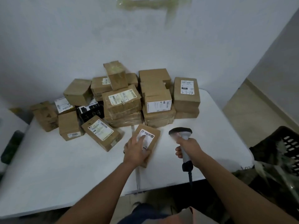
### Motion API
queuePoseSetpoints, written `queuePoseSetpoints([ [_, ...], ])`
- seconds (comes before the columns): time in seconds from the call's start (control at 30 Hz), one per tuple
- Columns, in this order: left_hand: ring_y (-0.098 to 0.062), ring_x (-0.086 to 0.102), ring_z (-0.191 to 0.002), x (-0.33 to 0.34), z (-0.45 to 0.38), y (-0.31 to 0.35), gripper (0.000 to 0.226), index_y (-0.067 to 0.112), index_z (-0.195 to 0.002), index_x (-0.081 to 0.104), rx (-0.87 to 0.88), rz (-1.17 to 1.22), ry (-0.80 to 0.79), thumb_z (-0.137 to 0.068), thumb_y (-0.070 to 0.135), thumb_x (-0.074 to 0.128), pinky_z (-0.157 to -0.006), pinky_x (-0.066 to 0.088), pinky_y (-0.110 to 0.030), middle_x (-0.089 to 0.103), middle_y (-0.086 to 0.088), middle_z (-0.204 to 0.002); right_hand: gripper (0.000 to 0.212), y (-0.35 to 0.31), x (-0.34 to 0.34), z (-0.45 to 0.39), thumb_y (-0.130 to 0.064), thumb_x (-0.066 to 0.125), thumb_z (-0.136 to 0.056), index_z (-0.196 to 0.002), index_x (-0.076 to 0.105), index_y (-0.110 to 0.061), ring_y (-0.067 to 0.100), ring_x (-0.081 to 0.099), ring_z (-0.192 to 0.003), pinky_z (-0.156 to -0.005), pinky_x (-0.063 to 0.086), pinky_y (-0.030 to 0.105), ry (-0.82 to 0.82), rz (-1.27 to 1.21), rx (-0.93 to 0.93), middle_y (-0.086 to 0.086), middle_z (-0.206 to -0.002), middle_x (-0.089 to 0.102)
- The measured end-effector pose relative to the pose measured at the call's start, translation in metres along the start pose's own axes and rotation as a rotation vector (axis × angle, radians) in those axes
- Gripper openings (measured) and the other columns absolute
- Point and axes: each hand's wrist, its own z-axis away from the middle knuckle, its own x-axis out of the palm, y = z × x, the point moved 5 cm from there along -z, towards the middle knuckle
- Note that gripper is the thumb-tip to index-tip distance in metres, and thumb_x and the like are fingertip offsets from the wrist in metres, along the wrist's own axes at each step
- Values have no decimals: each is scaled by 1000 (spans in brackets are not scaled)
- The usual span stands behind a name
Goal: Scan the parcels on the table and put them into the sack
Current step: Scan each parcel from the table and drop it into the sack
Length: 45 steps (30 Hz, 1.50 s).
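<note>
Brown cardboard parcels (129, 97) sit heaped at the far side of the white desk (64, 167), against a pale wall (64, 38); several carry white shipping labels, and one black box (91, 111) is wedged among them. From the head view, a flat brown parcel (151, 148) lies apart from the heap, near the middle of the desk, its white label (146, 137) facing up. The left hand (136, 150) rests on this parcel with fingers stretched out flat, the fingertips (142, 137) reaching onto the label. The right hand (188, 147) is curled tightly round the pale handle of a barcode scanner (182, 139), whose dark head sits just right of the flat parcel, above the desk; its cable (191, 177) hangs down past the desk's near edge. At the right edge of the view, beside the desk, a dark slotted crate (286, 143) stands with a greenish woven sack (275, 180) bunched in front of it; the sack's opening cannot be made out.
</note>
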Motion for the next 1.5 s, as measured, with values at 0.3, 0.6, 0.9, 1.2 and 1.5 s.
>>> queuePoseSetpoints([
  [0.3,-25,69,-98,37,2,-67,95,16,-123,49,-519,886,-225,-49,59,89,-76,62,-41,66,-6,-116,31,-21,21,-2,-27,64,-93,-96,60,3,22,60,-51,-49,50,26,-54,18,47,14,-66,63],
  [0.6,-23,63,-113,61,0,-16,30,14,-116,61,-457,1274,-336,-88,6,70,-99,53,-36,66,-7,-124,35,-22,24,7,-30,65,-93,-97,61,5,20,61,-48,-47,53,24,-84,97,36,17,-66,64],
  [0.9,-23,64,-105,71,9,-13,61,17,-133,49,-436,1048,-269,-83,40,76,-90,58,-35,59,-3,-123,30,-18,26,30,-27,67,-92,-82,57,-1,22,58,-48,-48,50,25,-143,128,58,14,-60,59],
  [1.2,-26,63,-105,68,8,-6,54,12,-130,51,-475,1041,-263,-86,34,74,-95,55,-40,61,-4,-117,29,-26,28,46,-25,68,-90,-84,55,0,23,57,-47,-47,48,25,-144,202,-1,16,-61,59],
  [1.5,-22,62,-103,62,8,-4,54,15,-129,52,-451,899,-273,-87,43,71,-94,56,-39,62,-3,-121,31,-33,27,57,-30,66,-92,-77,56,-5,20,55,-49,-48,48,22,-146,268,-4,14,-64,59],
])
